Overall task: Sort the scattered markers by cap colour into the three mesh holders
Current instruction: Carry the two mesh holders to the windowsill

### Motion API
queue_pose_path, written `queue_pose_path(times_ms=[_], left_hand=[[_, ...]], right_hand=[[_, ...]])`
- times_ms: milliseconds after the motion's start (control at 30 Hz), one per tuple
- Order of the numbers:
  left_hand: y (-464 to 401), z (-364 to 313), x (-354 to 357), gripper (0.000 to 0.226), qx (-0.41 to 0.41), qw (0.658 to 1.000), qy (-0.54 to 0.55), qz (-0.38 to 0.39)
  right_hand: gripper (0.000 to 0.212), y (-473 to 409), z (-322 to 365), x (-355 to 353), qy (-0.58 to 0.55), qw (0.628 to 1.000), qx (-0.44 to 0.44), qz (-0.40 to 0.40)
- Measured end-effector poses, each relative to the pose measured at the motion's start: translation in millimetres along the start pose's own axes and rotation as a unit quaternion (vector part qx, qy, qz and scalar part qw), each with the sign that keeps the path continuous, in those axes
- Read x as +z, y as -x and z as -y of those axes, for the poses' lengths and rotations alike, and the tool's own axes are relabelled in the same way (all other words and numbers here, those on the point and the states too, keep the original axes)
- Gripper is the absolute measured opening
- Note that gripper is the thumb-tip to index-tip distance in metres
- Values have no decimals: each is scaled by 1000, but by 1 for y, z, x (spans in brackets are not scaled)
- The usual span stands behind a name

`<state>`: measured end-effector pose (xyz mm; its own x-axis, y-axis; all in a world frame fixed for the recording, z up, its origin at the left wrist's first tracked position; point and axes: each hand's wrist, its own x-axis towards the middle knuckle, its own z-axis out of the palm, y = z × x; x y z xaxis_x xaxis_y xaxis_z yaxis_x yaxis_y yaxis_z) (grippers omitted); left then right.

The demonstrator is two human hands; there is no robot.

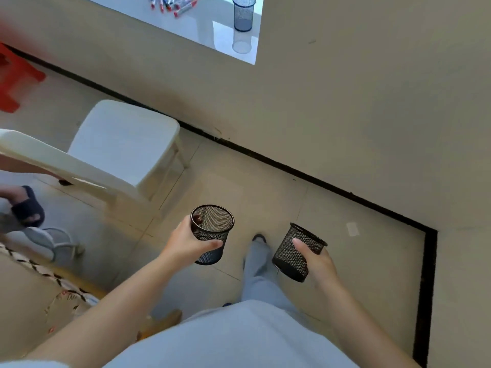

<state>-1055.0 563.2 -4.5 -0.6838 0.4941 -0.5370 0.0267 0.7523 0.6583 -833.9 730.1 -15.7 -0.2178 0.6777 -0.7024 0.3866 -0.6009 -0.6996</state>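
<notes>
The sorting itself has not begun — this looks like the fetching step. The person stands on the tiled floor [345, 208], well apart from the white table [207, 27], and carries two black mesh holders toward it.

The left hand [183, 241] has its grip clamped on one mesh holder [211, 233]: thumb across the outer wall, fingers curled round the far side, one fingertip showing through the mesh near the rim. This holder stands nearly upright and looks empty. The right hand [317, 261] has its grip clamped on the second mesh holder [297, 252], thumb laid on the wall just below the rim; this one tilts, mouth leaning away from the table's side of the room. It also looks empty.

The third mesh holder [243, 13] is already upright on the table, near its right corner. The scattered markers [172, 4] lie on the table to the left of that holder — red and blue caps show, though other colours cannot be told at this range.

A white chair [125, 144] stands on the floor between the person and the table.

The next move, as I judge it, calls for walking to the table past the chair and setting both holders upright beside the third, within reach of the markers.
</notes>
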Motion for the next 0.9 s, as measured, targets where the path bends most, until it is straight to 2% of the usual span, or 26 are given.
queue_pose_path(times_ms=[233, 333, 433, 667, 900], left_hand=[[-85, -49, -24, 73, -80, 995, 40, -55], [-130, -78, -41, 74, -87, 991, 64, -78], [-167, -102, -58, 72, -91, 988, 77, -95], [-269, -131, -119, 65, -57, 991, 86, -84], [-390, -174, -199, 66, -8, 1000, 1, -26]], right_hand=[[32, -97, 108, 63, 94, 992, -21, 84], [42, -134, 164, 93, 157, 978, -23, 132], [43, -169, 216, 124, 178, 972, -32, 148], [47, -233, 293, 219, 171, 974, -32, 143], [61, -274, 347, 313, 144, 985, -19, 97]])
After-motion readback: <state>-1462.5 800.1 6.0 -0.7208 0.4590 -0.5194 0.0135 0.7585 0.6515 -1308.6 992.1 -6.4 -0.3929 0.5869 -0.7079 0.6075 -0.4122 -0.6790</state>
